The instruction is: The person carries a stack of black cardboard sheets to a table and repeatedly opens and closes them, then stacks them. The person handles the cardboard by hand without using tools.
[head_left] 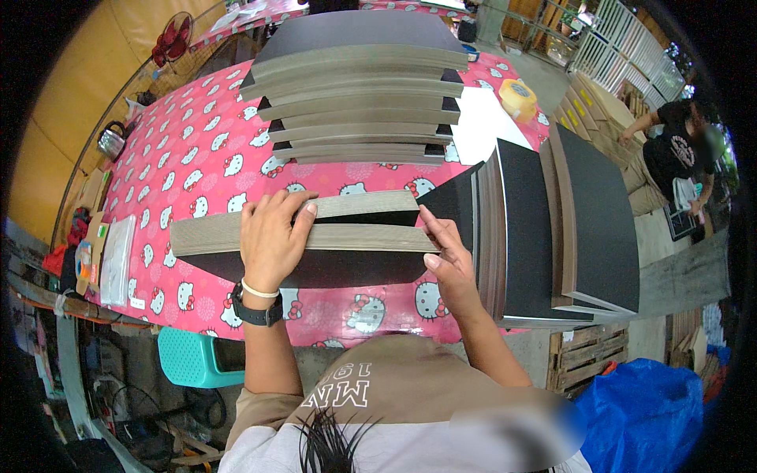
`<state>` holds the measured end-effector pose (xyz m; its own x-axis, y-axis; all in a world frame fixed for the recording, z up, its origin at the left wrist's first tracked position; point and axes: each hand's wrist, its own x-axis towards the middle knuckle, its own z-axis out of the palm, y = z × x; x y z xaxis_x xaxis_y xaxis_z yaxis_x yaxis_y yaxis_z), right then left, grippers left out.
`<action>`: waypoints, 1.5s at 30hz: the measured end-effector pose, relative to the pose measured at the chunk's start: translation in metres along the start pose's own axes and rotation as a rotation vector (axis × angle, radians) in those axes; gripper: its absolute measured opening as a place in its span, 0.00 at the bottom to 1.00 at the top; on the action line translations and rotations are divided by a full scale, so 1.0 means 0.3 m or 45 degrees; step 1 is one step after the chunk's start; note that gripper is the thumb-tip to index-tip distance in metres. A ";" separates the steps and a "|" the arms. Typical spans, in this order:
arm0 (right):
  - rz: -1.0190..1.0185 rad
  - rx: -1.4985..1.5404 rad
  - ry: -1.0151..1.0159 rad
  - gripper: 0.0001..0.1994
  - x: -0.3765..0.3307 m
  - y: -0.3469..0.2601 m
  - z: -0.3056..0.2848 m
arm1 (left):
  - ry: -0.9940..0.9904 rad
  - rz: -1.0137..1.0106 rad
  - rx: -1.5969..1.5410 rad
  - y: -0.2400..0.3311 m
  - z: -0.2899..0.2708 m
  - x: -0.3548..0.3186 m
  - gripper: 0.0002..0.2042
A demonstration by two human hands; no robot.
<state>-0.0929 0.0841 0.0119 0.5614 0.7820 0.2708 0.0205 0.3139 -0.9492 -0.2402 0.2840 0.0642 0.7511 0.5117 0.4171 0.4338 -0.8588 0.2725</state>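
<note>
In front of me a stack of black-faced grey boards (363,239) stands on edge on the pink table, with its grey edges upward. A wedge-shaped gap splits it, with a second portion of boards (367,203) on the far side. My left hand (276,236) lies across the edges near the left part, thumb and fingers closed over both portions. At the right end, my right hand (449,251) grips the boards, fingers on the far side and thumb on the near side. The board faces are mostly hidden.
A tall pile of boards (355,87) rises at the back. More black boards (536,236) are stacked at the right. A tape roll (517,100) lies on white paper (489,126). A teal stool (193,359) is below left; a co-worker (678,150) is at far right.
</note>
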 end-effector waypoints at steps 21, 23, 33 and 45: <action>-0.043 -0.068 0.019 0.27 -0.001 -0.009 0.001 | 0.040 0.012 0.026 -0.010 0.010 -0.018 0.13; -0.044 -0.014 0.026 0.26 0.000 -0.013 0.010 | 0.033 0.012 0.045 -0.010 0.007 -0.022 0.13; 0.161 -0.041 -0.016 0.18 0.098 -0.006 -0.063 | -0.058 0.270 0.008 -0.002 -0.033 -0.053 0.31; 0.320 -0.170 0.069 0.22 0.135 -0.027 -0.019 | -0.209 0.497 0.119 -0.032 -0.084 -0.087 0.40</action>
<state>-0.0655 0.1102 0.0296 0.6061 0.7951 0.0191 -0.0182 0.0378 -0.9991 -0.2765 0.2795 0.0725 0.9336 0.1442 0.3279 0.1392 -0.9895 0.0387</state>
